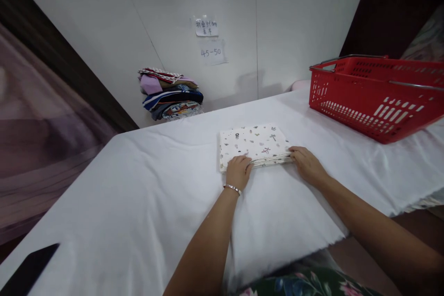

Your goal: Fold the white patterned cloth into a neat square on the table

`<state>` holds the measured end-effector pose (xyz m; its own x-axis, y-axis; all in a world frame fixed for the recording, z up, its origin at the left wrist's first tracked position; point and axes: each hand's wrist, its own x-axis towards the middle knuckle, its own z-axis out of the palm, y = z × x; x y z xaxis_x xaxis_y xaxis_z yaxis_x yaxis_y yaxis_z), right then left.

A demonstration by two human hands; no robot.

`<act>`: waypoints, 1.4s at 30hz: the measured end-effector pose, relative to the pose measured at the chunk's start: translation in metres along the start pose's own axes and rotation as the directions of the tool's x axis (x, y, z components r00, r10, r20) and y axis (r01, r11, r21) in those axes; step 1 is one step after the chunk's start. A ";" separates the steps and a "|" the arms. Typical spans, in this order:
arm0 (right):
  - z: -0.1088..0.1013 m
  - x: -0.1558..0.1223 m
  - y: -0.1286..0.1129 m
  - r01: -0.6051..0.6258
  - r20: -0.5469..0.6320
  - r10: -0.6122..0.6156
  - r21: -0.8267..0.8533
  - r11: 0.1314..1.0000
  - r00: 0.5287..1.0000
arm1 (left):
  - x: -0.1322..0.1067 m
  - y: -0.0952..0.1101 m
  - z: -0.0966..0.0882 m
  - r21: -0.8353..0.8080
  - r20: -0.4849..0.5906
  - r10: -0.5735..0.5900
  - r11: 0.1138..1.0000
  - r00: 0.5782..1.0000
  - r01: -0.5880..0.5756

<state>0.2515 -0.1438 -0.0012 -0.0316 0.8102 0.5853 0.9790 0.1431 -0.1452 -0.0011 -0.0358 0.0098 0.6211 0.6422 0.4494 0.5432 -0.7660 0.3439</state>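
A folded white cloth with small printed motifs (255, 142) lies on the white-covered table (138, 194). My left hand (238, 169) has its fingers curled over the cloth's near left edge. At the near right corner of the cloth my right hand (307, 165) grips the stacked layers with its fingers. Both hands rest on the table at the cloth's front edge.
A red plastic basket with metal handles (378, 97) stands at the table's right side. A stack of folded coloured fabrics (169, 95) sits at the back by the white wall, under two paper notes (208, 39). A dark flat object (29, 268) lies at the near left corner.
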 end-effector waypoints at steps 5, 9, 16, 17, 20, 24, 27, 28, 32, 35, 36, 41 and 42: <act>-0.002 0.000 -0.001 0.000 0.028 -0.001 0.035 0.999 1.000 | -0.002 0.000 -0.002 0.010 0.011 0.027 1.000 1.000 -0.027; -0.005 0.000 -0.003 0.035 0.025 -0.037 0.075 0.997 0.999 | -0.002 -0.001 -0.001 0.010 -0.007 0.047 0.999 0.999 -0.047; 0.000 -0.001 -0.001 0.023 -0.024 -0.023 0.015 1.000 0.999 | -0.003 0.001 -0.005 0.051 0.008 0.022 0.998 1.000 -0.022; 0.000 0.000 -0.001 0.022 -0.033 -0.022 0.013 1.000 0.999 | -0.003 0.002 -0.005 0.057 0.015 0.018 0.998 1.000 -0.019; -0.001 0.000 -0.001 0.017 -0.044 -0.016 0.023 1.000 0.999 | -0.004 0.002 -0.006 0.065 0.022 0.013 0.998 1.000 -0.014; -0.004 0.000 -0.002 0.013 -0.013 -0.012 0.051 0.999 1.000 | -0.006 0.001 -0.005 0.071 0.013 0.004 0.997 1.000 -0.005; -0.004 0.000 -0.002 0.014 0.004 -0.014 0.052 0.999 1.000 | -0.007 -0.001 -0.006 0.081 0.005 0.001 0.997 1.000 -0.002; -0.004 0.000 -0.002 0.013 0.005 -0.013 0.049 0.999 1.000 | -0.007 -0.002 -0.007 0.083 0.001 0.000 0.997 1.000 0.000; -0.003 0.000 -0.002 0.010 0.007 -0.010 0.053 0.999 1.000 | -0.008 -0.006 -0.009 0.081 -0.002 0.000 0.997 1.000 0.000; -0.003 0.000 -0.003 0.006 0.025 -0.008 0.072 0.997 1.000 | -0.008 -0.006 -0.010 0.073 0.002 -0.006 0.997 1.000 0.005; -0.003 0.000 -0.003 0.004 0.028 -0.006 0.081 0.997 1.000 | -0.008 -0.006 -0.010 0.069 0.004 -0.009 0.998 1.000 0.008; -0.005 -0.003 -0.002 -0.036 0.006 0.035 0.092 0.995 0.999 | -0.010 -0.006 -0.015 0.063 0.003 -0.029 0.998 1.000 0.029; -0.005 -0.004 -0.001 -0.048 -0.001 0.048 0.081 0.996 0.999 | -0.010 -0.007 -0.016 0.063 0.001 -0.033 0.997 0.999 0.033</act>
<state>0.2514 -0.1500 0.0010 0.0156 0.8154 0.5786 0.9597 0.1501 -0.2374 -0.0203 -0.0371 0.0157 0.6035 0.6674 0.4364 0.5980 -0.7408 0.3060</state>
